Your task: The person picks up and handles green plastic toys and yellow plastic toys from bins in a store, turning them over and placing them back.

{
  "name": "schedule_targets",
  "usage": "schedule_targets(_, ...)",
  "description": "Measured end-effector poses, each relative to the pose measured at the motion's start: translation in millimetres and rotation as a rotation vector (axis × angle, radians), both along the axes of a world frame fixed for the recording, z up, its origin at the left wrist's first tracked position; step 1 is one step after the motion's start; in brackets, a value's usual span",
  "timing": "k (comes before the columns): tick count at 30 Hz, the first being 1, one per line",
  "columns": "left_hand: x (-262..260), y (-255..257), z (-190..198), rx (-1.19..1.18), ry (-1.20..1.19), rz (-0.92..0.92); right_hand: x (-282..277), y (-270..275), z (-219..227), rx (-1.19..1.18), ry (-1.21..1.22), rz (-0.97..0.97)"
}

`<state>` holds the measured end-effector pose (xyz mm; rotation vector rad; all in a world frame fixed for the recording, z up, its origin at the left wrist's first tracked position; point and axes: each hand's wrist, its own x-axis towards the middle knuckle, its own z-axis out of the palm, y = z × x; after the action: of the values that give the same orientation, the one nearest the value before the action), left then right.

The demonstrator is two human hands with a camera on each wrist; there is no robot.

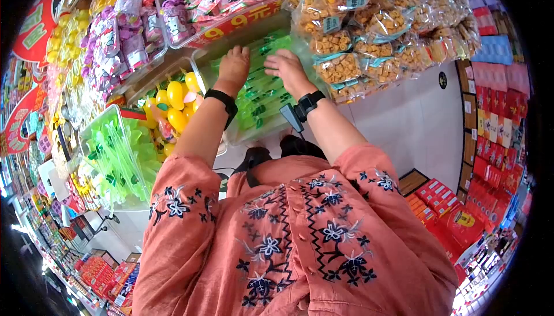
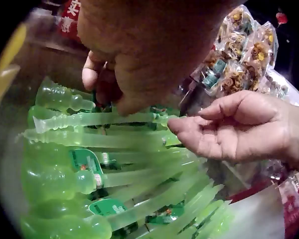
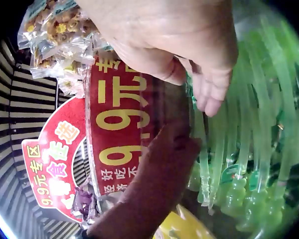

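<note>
Long-necked green jelly bottles (image 1: 262, 94) with green labels lie side by side in a clear bin (image 1: 245, 137). Over the far left part of it, my left hand (image 1: 234, 69) reaches down with bent fingers. The left wrist view shows those fingertips close above the uppermost bottle neck (image 2: 114, 118); I cannot tell whether they grip it. My right hand (image 1: 288, 72) is at the far right part of the bin, its fingers loosely extended. Its fingertips are right at the narrow end of the same neck in the left wrist view. In the right wrist view the right hand (image 3: 189, 45) hangs over the bottles.
Bagged brown snacks (image 1: 358, 39) are piled to the right. Yellow mango-shaped packs (image 1: 176, 100) and a bin of light green packs (image 1: 115, 154) stand to the left. Behind the bottles are a red price strip (image 1: 242, 26) and purple character packs (image 1: 124, 33).
</note>
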<state>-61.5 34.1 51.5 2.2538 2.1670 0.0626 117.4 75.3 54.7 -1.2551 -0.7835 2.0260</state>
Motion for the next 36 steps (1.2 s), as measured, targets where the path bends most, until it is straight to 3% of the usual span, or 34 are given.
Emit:
schedule_targets(5,1,-8,5,-0.075,-0.073,0.141,2,-8,0,-0.032,-0.182,0.131)
schedule_targets(11,-7,-15,-6,-0.139,-0.028,0.130,0,-15,3,-0.071,-0.157,0.146)
schedule_targets(19,-8,-5,14,-0.170,0.059,0.105,5,-14,0,-0.079,-0.138,0.143)
schedule_targets(22,-10,-1,7,-0.247,0.029,0.140,6,-14,0,-0.082,-0.081,0.136)
schedule_targets(26,-11,-5,-4,-0.172,-0.009,0.108,5,-11,-7,-0.102,-0.013,0.106)
schedule_targets(36,3,-12,22,-0.242,-0.186,0.175,1,-10,2,-0.089,0.070,0.024)
